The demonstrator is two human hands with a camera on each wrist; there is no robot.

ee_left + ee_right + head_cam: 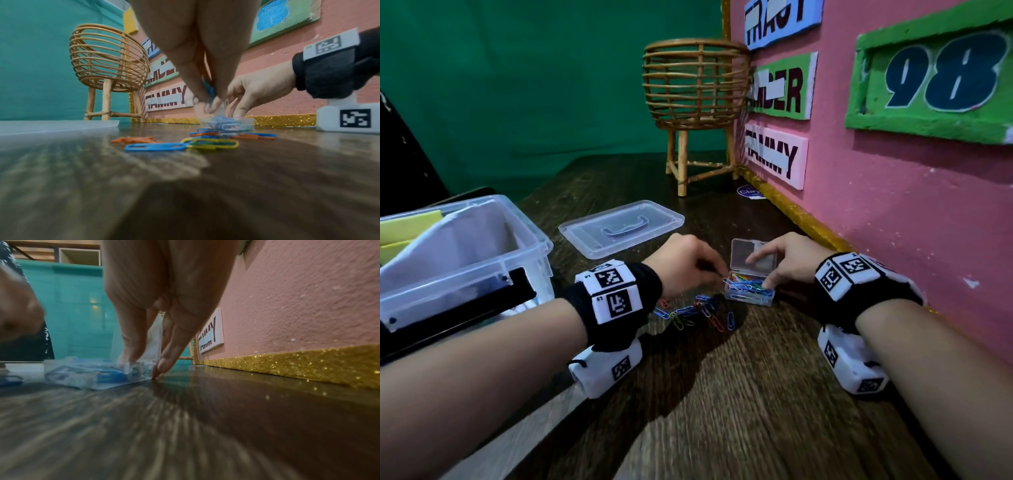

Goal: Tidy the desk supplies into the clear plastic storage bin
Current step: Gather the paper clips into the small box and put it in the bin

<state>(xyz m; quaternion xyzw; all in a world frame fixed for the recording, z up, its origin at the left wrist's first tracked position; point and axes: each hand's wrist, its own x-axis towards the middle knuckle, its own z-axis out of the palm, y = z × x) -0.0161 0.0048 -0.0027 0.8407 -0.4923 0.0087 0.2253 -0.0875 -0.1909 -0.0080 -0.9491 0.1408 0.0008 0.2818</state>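
Observation:
A small clear paper clip box (pixel 751 286) (pixel 94 374) with its lid up sits on the wooden desk, full of coloured clips. My right hand (pixel 780 265) holds the box by its right end, fingers (pixel 168 360) curled against its side. My left hand (pixel 688 267) (pixel 207 91) pinches blue paper clips over the box's left edge. Several loose coloured paper clips (pixel 698 313) (pixel 183 145) lie on the desk just left of the box. The clear plastic storage bin (pixel 465 253) stands at the left with papers inside.
The bin's clear lid (pixel 621 228) lies flat behind my hands. A rattan basket stand (pixel 695 102) stands at the back. A pink wall (pixel 893 212) with a gold glitter strip (pixel 287 366) runs along the right. A black clipboard (pixel 458 311) leans at the bin.

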